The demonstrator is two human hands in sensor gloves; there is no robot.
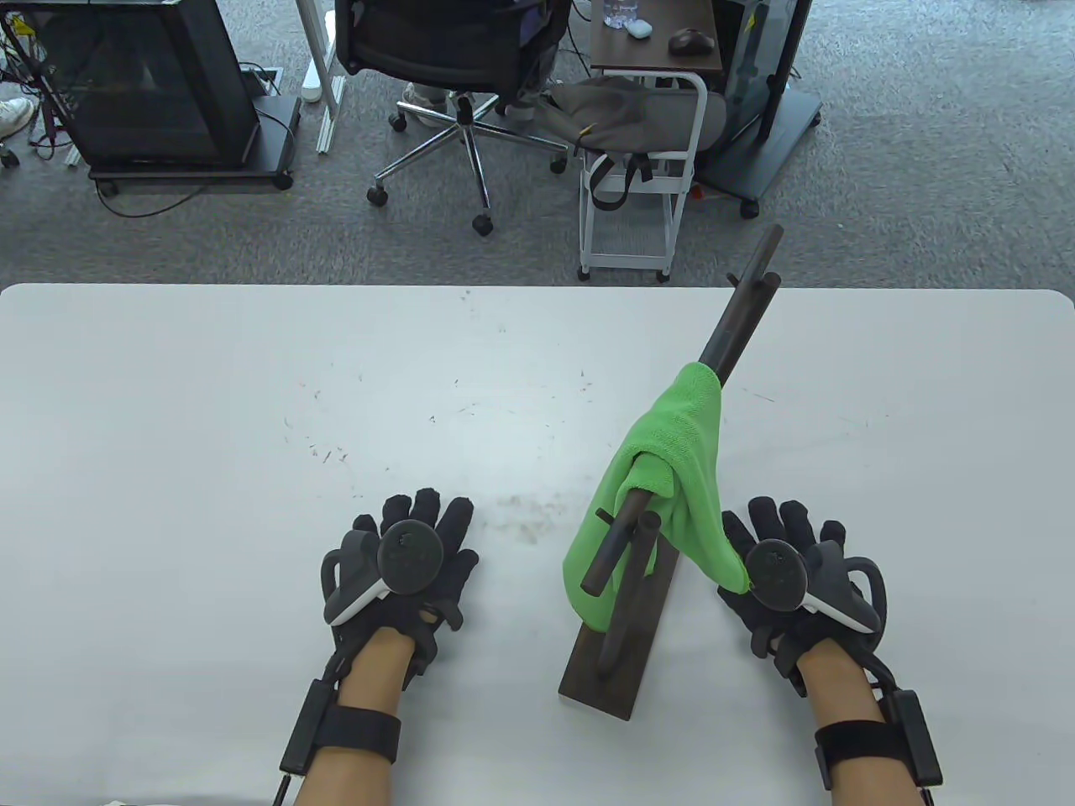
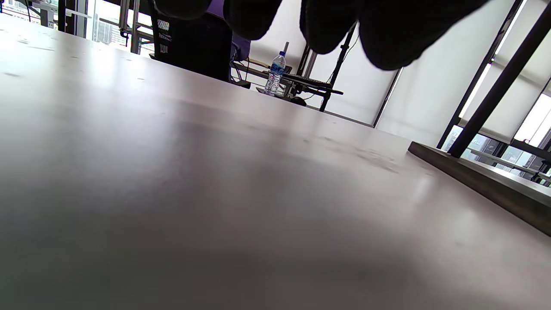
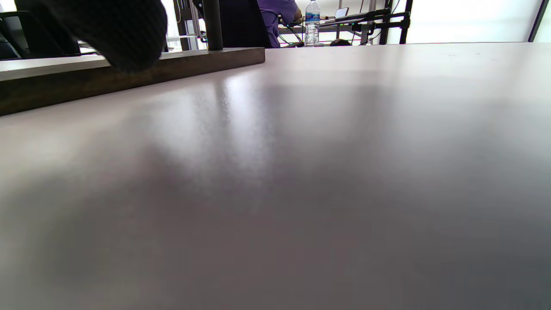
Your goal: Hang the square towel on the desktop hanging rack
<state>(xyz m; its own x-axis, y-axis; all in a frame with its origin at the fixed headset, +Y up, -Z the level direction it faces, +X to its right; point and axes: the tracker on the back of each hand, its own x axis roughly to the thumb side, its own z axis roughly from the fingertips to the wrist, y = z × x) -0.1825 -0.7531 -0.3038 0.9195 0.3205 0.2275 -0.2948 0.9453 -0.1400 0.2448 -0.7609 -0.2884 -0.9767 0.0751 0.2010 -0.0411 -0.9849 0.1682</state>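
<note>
Two gloved hands lie flat on the white table (image 1: pixel 210 403), palms down, with their fingers spread and nothing held. The left hand (image 1: pixel 403 562) rests well to the left of the desktop hanging rack (image 1: pixel 739 311), apart from it. The right hand (image 1: pixel 794 571) rests just to the right of the rack's dark wooden base (image 1: pixel 617 663); a lower corner of the green square towel (image 1: pixel 676 453) hangs down beside its thumb side, and whether cloth and glove touch cannot be told from the table view.

The towel is draped over the rack's top rail, nearer the rail's near end, with folds falling on both sides; the left fold drops lower, toward the base. The far half of the rail is bare. The rack stands on the right part of the table, its base running from near the front edge toward the far right.

From the left wrist view, dark fingertips (image 2: pixel 387 38) hang in at the top edge just above the tabletop, and the rack's base (image 2: pixel 486 185) with one upright post shows at the right. From the right wrist view, one dark fingertip (image 3: pixel 125 30) sits at the upper left, close before the base (image 3: pixel 129 77) and a post.

Beyond the table stand an office chair (image 1: pixel 453 50), a white wire cart (image 1: pixel 638 176) and a black cabinet (image 1: pixel 151 84). A water bottle (image 2: pixel 275 73) stands on a far desk.
</note>
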